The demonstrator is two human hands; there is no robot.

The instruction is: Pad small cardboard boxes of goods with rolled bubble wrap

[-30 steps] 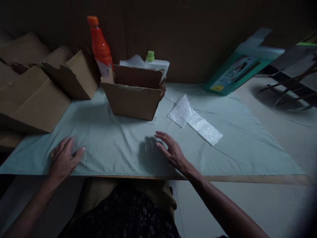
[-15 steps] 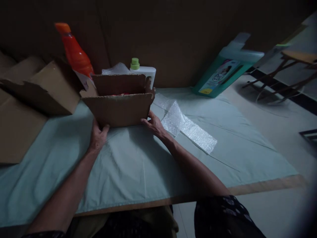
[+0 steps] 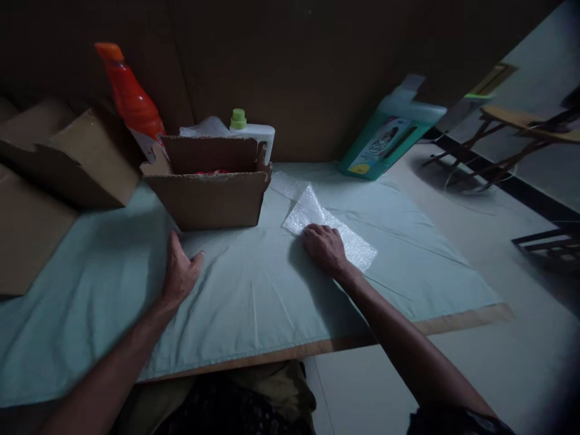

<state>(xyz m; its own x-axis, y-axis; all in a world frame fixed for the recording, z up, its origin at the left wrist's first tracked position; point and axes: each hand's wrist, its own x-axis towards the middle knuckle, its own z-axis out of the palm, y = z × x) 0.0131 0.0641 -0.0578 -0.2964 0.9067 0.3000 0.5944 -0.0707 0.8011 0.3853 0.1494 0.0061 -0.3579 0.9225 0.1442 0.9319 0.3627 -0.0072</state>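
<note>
Right hand shifted from cardboard box to bumpy bubble wrap right of box; fingers curled, can't tell if gripping. Left hand near box's front-left corner, thumb wide. Red contents mostly hidden inside box; 1 white bottle partly blocked behind.

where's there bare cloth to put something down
Bare cloth lies between the left hand and right hand, in front of the open box; more lies between the bubble wrap and the green jug. It's crowded behind the open box, with the red bottle and white bottle.
</note>
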